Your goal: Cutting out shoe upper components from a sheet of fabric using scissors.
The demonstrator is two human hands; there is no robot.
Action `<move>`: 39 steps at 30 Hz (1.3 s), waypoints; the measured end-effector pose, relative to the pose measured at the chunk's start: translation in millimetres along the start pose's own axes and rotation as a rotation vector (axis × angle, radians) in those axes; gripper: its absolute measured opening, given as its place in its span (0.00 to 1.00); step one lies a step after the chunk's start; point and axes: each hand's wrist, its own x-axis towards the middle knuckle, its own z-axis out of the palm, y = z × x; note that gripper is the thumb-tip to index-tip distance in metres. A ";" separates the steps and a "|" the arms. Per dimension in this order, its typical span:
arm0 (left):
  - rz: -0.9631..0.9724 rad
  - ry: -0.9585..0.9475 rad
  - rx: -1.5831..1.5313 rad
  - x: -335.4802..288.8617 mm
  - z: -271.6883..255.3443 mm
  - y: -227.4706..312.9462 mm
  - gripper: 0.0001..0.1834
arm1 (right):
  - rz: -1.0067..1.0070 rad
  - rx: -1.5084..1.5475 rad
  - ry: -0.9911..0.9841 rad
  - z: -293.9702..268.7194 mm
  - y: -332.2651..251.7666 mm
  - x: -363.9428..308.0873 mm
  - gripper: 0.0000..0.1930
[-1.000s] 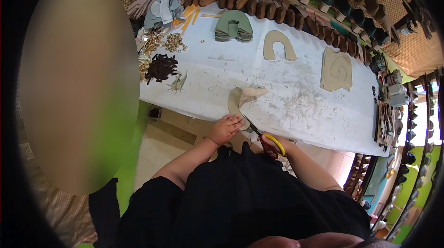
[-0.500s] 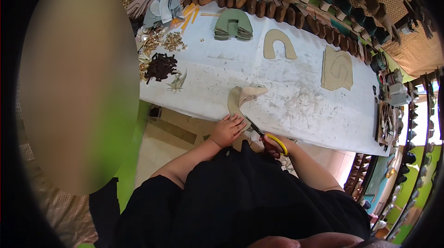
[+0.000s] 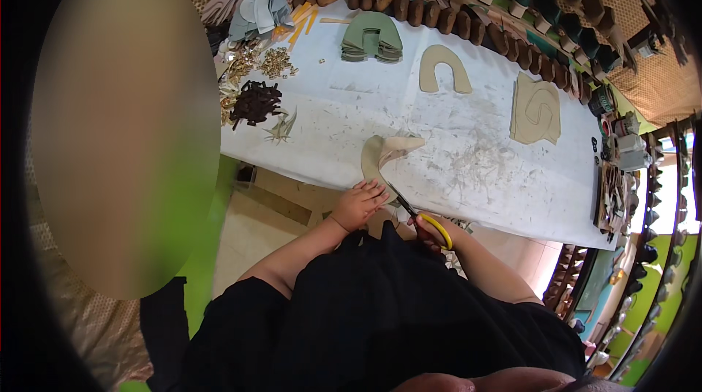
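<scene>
A curved beige sheet piece (image 3: pixel 371 159) lies at the table's near edge, with a paler flap turned to the right at its far end. My left hand (image 3: pixel 360 203) holds its near end, fingers laid over the top; the thumb is hidden. In my right hand (image 3: pixel 425 227) are scissors (image 3: pixel 439 230) with yellow handles and dark blades. The blades point up and left along the right side of the piece, close to my left fingertips. How far apart the blades are is too small to tell.
The white-covered table (image 3: pixel 468 187) carries green U-shaped pieces (image 3: pixel 371 26), a beige U-shaped piece (image 3: pixel 447 55) and a marked beige sheet (image 3: pixel 536 110). Dark strips (image 3: pixel 256 103) and gold-coloured fittings (image 3: pixel 276 63) lie left. Brown shoe forms (image 3: pixel 447 20) line the back.
The scissors have tilted slightly, with their yellow handles a little further left and down. My left hand and the curved piece stay nearly where they were; the whole view has shifted slightly.
</scene>
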 end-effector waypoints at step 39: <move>-0.048 -0.055 -0.053 -11.6 -1.1 7.1 0.21 | -0.043 -0.413 0.176 18.3 -15.7 3.2 0.26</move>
